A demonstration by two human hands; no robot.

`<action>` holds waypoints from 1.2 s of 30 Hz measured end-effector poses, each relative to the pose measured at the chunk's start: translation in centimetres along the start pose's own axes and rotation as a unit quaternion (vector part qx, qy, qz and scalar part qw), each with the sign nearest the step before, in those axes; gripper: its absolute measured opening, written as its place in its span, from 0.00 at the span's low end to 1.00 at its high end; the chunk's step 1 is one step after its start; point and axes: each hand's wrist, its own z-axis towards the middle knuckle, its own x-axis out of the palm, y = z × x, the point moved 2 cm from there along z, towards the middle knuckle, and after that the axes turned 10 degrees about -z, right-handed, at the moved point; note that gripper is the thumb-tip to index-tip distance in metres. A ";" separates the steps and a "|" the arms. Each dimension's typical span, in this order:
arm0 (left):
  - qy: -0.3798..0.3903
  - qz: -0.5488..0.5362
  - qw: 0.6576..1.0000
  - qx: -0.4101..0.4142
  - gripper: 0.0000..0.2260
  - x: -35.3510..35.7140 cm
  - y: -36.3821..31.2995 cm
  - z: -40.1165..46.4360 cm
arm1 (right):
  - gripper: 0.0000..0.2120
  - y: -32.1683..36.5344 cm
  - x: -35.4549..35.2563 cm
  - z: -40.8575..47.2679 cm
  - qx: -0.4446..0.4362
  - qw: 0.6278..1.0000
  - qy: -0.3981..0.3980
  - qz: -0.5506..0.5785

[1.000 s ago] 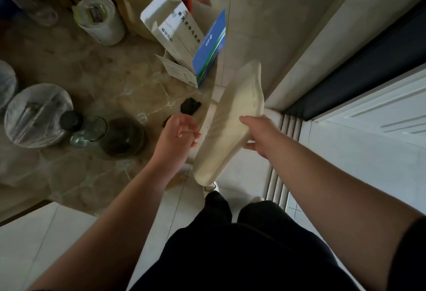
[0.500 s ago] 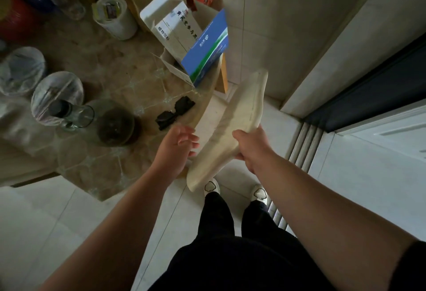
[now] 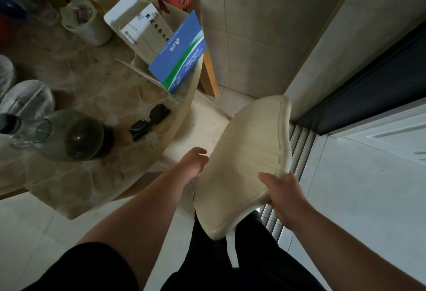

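Head view: cream cushion (image 3: 249,152) aloft, just past the surface's (image 3: 76,78) right edge.
Change: I see it swung from edge-on to face-up, likely being turned over.
Right hand (image 3: 283,194): grip clamps its near rim.
Left hand (image 3: 194,161): slack, beside it, holding nothing.

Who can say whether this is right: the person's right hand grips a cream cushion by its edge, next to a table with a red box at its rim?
Not quite. The head view shows the box at the rim of the table is blue with a green stripe, not red. The rest holds: the right hand grips the cream cushion by its edge.
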 end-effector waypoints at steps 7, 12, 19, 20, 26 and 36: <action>0.040 0.030 0.999 -0.004 0.20 2.8 -0.4 10.1 | 0.21 -1.9 -1.7 0.0 -0.010 1.000 -0.012 0.017; 0.057 0.050 0.997 0.015 0.20 4.1 0.2 14.9 | 0.20 -2.1 -1.6 -0.1 -0.028 0.999 -0.016 -0.001; 0.067 0.009 0.996 -0.056 0.11 4.6 3.3 18.5 | 0.41 -2.1 -1.4 -0.5 -0.031 0.999 -0.038 -0.002; 0.080 0.002 0.995 -0.066 0.08 4.6 3.4 18.8 | 0.43 -2.0 -1.3 -0.6 -0.030 0.999 -0.046 0.002; 0.202 -0.114 0.964 -0.127 0.18 4.4 5.0 19.5 | 0.22 -1.8 -1.1 -0.8 -0.047 0.995 -0.050 0.075; 0.219 -0.096 0.965 -0.107 0.31 7.9 7.2 17.9 | 0.18 -2.9 -0.8 -4.1 -0.089 0.987 -0.115 0.068</action>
